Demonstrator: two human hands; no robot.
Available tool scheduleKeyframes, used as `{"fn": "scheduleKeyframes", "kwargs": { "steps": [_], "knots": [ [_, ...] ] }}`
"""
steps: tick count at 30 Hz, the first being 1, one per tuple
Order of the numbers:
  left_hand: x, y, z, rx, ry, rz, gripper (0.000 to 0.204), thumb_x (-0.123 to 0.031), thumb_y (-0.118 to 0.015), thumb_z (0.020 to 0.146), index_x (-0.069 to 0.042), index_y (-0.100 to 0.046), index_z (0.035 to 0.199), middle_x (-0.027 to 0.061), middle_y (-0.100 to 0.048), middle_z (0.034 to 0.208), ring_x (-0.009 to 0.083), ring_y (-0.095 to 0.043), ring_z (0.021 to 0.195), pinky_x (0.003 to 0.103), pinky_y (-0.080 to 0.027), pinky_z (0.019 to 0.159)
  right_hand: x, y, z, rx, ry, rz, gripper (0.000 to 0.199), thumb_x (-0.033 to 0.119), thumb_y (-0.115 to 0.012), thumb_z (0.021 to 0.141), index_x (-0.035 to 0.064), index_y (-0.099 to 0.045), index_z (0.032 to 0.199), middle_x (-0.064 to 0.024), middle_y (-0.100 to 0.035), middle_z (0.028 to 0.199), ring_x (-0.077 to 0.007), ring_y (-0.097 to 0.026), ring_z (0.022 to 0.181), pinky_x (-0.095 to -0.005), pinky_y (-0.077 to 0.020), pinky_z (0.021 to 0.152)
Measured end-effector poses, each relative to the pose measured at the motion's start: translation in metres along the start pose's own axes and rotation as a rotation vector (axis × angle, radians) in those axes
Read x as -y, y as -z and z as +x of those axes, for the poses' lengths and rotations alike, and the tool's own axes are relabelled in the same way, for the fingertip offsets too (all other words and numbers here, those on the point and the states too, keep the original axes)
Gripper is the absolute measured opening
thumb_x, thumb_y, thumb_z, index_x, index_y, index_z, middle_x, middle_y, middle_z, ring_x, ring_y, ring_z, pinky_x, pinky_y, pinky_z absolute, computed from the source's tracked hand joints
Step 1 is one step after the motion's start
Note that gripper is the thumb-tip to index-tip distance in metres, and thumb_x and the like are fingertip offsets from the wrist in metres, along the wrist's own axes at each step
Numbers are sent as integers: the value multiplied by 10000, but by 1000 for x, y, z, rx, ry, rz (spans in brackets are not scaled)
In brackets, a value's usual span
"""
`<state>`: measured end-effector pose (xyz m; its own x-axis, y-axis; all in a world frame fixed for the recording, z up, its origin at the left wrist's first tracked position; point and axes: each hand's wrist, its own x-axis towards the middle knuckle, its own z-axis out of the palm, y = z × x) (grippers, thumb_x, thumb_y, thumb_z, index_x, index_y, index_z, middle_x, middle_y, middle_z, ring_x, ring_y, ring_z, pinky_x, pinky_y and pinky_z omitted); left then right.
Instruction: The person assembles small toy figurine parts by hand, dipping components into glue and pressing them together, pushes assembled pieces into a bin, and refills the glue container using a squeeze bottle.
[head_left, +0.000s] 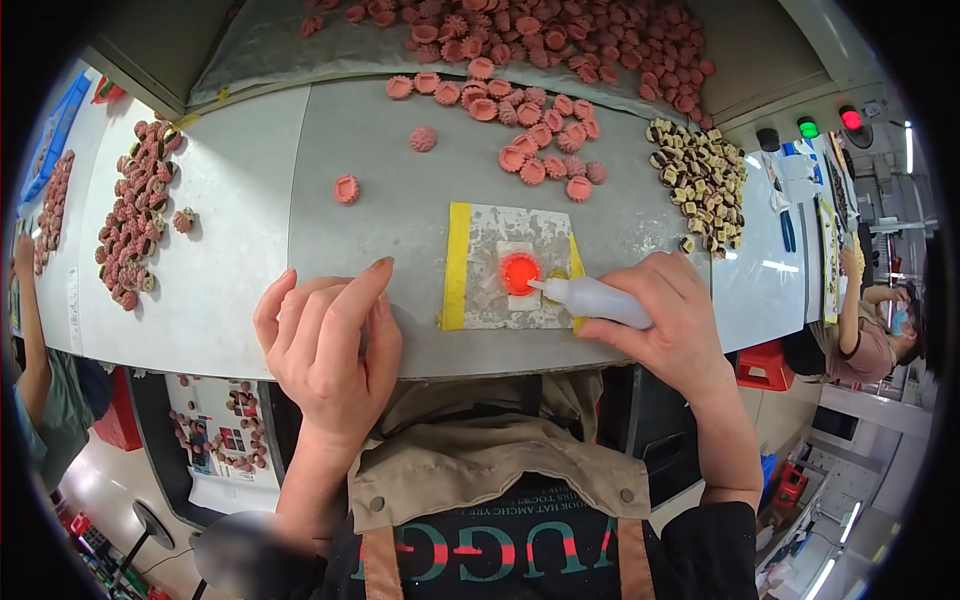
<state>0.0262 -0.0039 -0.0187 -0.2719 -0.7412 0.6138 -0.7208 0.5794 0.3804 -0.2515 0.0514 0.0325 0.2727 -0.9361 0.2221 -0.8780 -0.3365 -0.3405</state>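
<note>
My right hand (672, 318) is wrapped round a whitish squeeze bottle (598, 300), tilted so its narrow nozzle points left. The nozzle tip is at the edge of a small round piece glowing bright red (520, 274). That piece rests on a pale patch in the middle of a glue-spotted square pad (487, 225) with yellow tape along its sides. Over the table's near edge, left of the pad, my left hand (328, 350) is raised with loosely bent fingers apart, holding nothing I can see.
Pink fluted cup-shaped pieces (530, 120) spread down from a large heap (560, 35) at the back. Small cream-and-brown blocks (700, 185) are piled at right, assembled pink pieces (135, 210) at left. An open drawer (225, 440) holds more pieces. Other people work at both sides.
</note>
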Motion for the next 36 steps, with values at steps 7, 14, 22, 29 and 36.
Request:
{"fn": "scheduleKeyframes", "kwargs": {
  "steps": [7, 14, 22, 29, 36],
  "knots": [
    [3, -2, -2, 2, 9, -6, 282, -1, -630, 750, -100, -677, 1011, -16, -613, 733, 151, -610, 739, 341, -376, 970, 0, -1, 6, 78, -34, -52, 381, 297, -833, 638, 79, -647, 889, -60, -568, 778, -271, -526, 727, -377, -414, 658],
    [-6, -4, 3, -2, -13, -22, 279, 1, -642, 750, -91, -678, 1011, 5, -620, 765, 169, -611, 765, 351, -403, 935, -8, 1, -7, 23, -175, 66, 340, 261, -831, 672, 67, -645, 880, -78, -587, 810, -264, -566, 772, -348, -444, 710],
    [-25, 11, 23, 255, 239, -211, 400, 29, -604, 838, -48, -578, 1230, 115, -509, 1232, 245, -531, 1062, 323, -444, 887, -57, 33, -64, -381, -572, 636, 343, 89, -657, 883, -14, -486, 1162, -118, -639, 1153, -180, -600, 1048, -316, -442, 961],
    [-24, -11, 66, 330, -3, -170, 253, 3, -552, 902, -20, -585, 1152, 139, -537, 1123, 278, -548, 962, 342, -452, 821, -180, 82, -135, -719, -920, 154, 378, 235, -701, 863, -5, -506, 1080, -111, -629, 956, -166, -596, 893, -298, -477, 776],
    [-38, -17, 55, 342, 15, -145, 165, -16, -506, 945, 7, -588, 1086, 136, -560, 1018, 268, -561, 925, 333, -450, 824, -213, 104, -155, -799, -992, -102, 572, 359, -739, 814, -45, -501, 1142, -129, -594, 879, -198, -577, 831, -328, -472, 748]
  ]
}}
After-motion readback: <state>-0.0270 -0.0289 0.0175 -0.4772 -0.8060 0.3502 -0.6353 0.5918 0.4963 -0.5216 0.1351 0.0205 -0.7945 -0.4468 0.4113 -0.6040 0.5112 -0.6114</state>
